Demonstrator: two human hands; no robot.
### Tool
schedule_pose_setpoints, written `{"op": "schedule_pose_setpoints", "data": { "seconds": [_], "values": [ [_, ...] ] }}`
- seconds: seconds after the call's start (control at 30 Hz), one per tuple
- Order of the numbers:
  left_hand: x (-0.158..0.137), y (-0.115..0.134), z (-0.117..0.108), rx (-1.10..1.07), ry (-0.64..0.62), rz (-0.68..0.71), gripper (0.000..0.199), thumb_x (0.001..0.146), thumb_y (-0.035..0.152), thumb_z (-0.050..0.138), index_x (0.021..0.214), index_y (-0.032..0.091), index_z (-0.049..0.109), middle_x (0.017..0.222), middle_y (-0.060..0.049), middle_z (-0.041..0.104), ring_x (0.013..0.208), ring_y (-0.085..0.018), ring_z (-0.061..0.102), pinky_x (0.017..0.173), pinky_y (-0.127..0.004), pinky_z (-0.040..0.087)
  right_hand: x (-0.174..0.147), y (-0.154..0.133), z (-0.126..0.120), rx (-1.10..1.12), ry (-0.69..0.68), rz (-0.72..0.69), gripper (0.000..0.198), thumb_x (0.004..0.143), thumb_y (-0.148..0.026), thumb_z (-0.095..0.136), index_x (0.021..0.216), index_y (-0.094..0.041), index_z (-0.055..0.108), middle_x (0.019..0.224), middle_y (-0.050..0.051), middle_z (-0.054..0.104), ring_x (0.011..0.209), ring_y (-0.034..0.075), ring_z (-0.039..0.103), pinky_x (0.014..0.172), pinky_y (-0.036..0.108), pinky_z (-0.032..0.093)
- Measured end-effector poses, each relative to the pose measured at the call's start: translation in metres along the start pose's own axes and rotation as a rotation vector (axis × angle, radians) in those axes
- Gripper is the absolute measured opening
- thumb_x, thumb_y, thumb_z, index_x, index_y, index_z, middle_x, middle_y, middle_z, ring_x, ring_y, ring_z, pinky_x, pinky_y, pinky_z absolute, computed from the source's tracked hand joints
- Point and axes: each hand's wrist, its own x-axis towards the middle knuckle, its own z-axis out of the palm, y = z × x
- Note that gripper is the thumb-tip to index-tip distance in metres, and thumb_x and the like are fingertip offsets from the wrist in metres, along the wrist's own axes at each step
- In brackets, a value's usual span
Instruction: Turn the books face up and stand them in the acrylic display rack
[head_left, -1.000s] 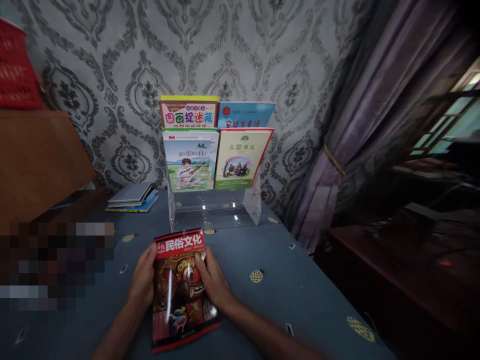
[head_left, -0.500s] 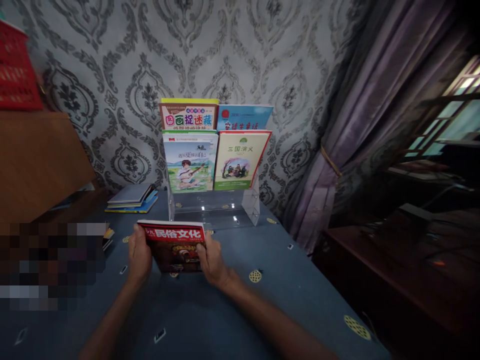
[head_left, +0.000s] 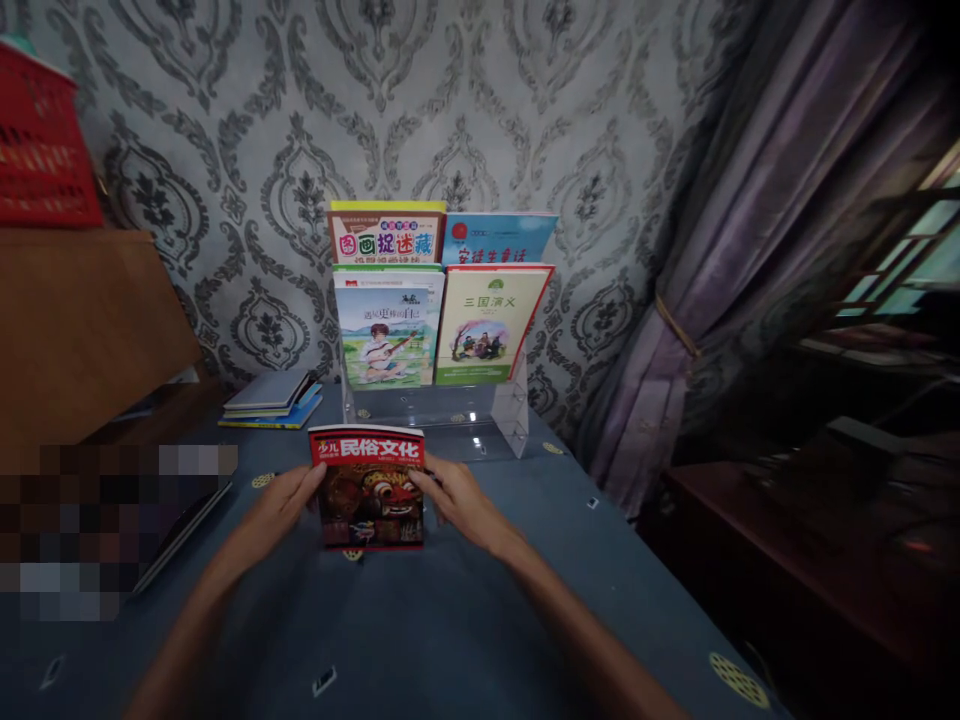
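Between my two hands a book (head_left: 369,500) is held nearly upright, its cover facing me, with a red title band on top and a mask picture below. My left hand (head_left: 289,500) grips its left edge, thumb on the cover. On the right edge, my right hand (head_left: 454,495) holds it the same way; the fingers behind the book are hidden. Just beyond stands a clear acrylic book rack (head_left: 511,420). Its lower visible tier bears a book with a guitar player (head_left: 390,335) and a green-cream book (head_left: 487,330). Behind these stand a yellow-topped book (head_left: 388,235) and a blue book (head_left: 501,235).
A small stack of books (head_left: 270,397) lies left of the rack on the blue tablecloth (head_left: 420,640). At far left, a red basket (head_left: 45,150) sits above a brown box (head_left: 82,330). A purple curtain (head_left: 652,400) hangs at the right, beside a dark red surface (head_left: 750,530).
The book has turned squarer to me, and more of its cover shows. My left hand has slid lower along its edge. The whole view has shifted slightly.
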Motion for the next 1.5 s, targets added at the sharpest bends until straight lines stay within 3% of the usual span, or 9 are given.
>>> {"op": "schedule_pose_setpoints", "data": {
  "seconds": [0.13,0.23,0.33,0.47,0.67,0.83,0.97,1.2,1.5],
  "values": [
    [0.022,0.013,-0.008,-0.11,-0.132,-0.157,0.075,0.064,0.092,0.049,0.076,0.019,0.063,0.064,-0.005,0.065,0.055,-0.023,0.064,0.04,-0.028,0.041,0.023,0.005,-0.005,0.213,-0.123,0.156,0.04,0.099,-0.054,0.046,0.112,-0.02,0.062,0.085,0.005,0.069,0.059,0.02,0.069,0.049,0.028,0.052],
    [0.035,0.02,-0.015,-0.175,-0.14,-0.204,0.075,0.059,0.087,0.06,0.084,0.017,0.065,0.071,-0.007,0.071,0.054,-0.025,0.067,0.042,-0.03,0.047,0.038,0.007,-0.008,0.21,-0.071,0.185,0.037,0.097,-0.053,0.051,0.109,-0.019,0.061,0.081,0.004,0.069,0.059,0.019,0.07,0.051,0.028,0.055],
    [0.046,0.024,-0.022,-0.191,-0.097,-0.204,0.068,0.062,0.082,0.064,0.083,0.017,0.066,0.062,-0.005,0.069,0.053,-0.025,0.067,0.048,-0.032,0.052,0.05,0.005,-0.012,0.2,-0.02,0.146,0.039,0.098,-0.056,0.049,0.104,-0.02,0.061,0.076,0.002,0.069,0.058,0.019,0.069,0.051,0.027,0.056],
    [0.058,0.033,-0.026,-0.15,0.079,-0.072,0.06,0.071,0.079,0.057,0.077,0.02,0.066,0.061,-0.006,0.067,0.053,-0.026,0.067,0.05,-0.034,0.053,0.06,-0.006,-0.021,0.183,0.056,0.028,0.046,0.099,-0.063,0.043,0.102,-0.02,0.06,0.074,0.002,0.068,0.061,0.019,0.07,0.054,0.03,0.057],
    [0.052,0.063,-0.022,0.06,0.354,0.258,0.049,0.093,0.064,0.043,0.098,0.021,0.067,0.081,-0.004,0.072,0.072,-0.024,0.068,0.068,-0.031,0.052,0.06,-0.034,-0.044,-0.051,0.344,-0.184,0.045,0.103,-0.059,0.036,0.099,-0.022,0.061,0.086,0.004,0.069,0.078,0.02,0.066,0.073,0.035,0.055],
    [0.046,0.078,-0.005,0.127,0.503,0.365,0.044,0.099,0.055,0.038,0.087,0.02,0.062,0.083,-0.005,0.068,0.084,-0.023,0.064,0.08,-0.03,0.05,0.054,-0.044,-0.056,-0.146,0.477,-0.249,0.048,0.103,-0.061,0.031,0.092,-0.024,0.059,0.086,0.003,0.064,0.08,0.02,0.061,0.079,0.038,0.052],
    [0.049,0.078,0.008,0.027,0.512,0.373,0.045,0.1,0.057,0.04,0.092,0.019,0.063,0.085,-0.005,0.067,0.088,-0.023,0.065,0.087,-0.034,0.051,0.052,-0.045,-0.06,-0.167,0.553,-0.296,0.046,0.104,-0.06,0.03,0.105,-0.025,0.061,0.097,0.005,0.064,0.088,0.022,0.059,0.085,0.04,0.05],
    [0.062,0.073,0.02,-0.312,0.417,0.479,0.045,0.099,0.057,0.043,0.12,0.02,0.06,0.118,-0.009,0.069,0.108,-0.023,0.067,0.1,-0.041,0.054,0.053,-0.036,-0.062,-0.182,0.565,-0.282,0.044,0.104,-0.058,0.032,0.1,-0.024,0.06,0.092,0.006,0.062,0.088,0.022,0.058,0.084,0.039,0.05],
    [0.081,0.05,0.024,-0.312,0.411,0.45,0.046,0.098,0.058,0.045,0.118,0.02,0.062,0.119,-0.011,0.07,0.113,-0.025,0.067,0.101,-0.043,0.053,0.067,-0.007,-0.05,-0.085,0.5,-0.263,0.044,0.105,-0.053,0.033,0.116,-0.022,0.062,0.107,0.011,0.067,0.102,0.025,0.062,0.092,0.044,0.054]
  ]
}}
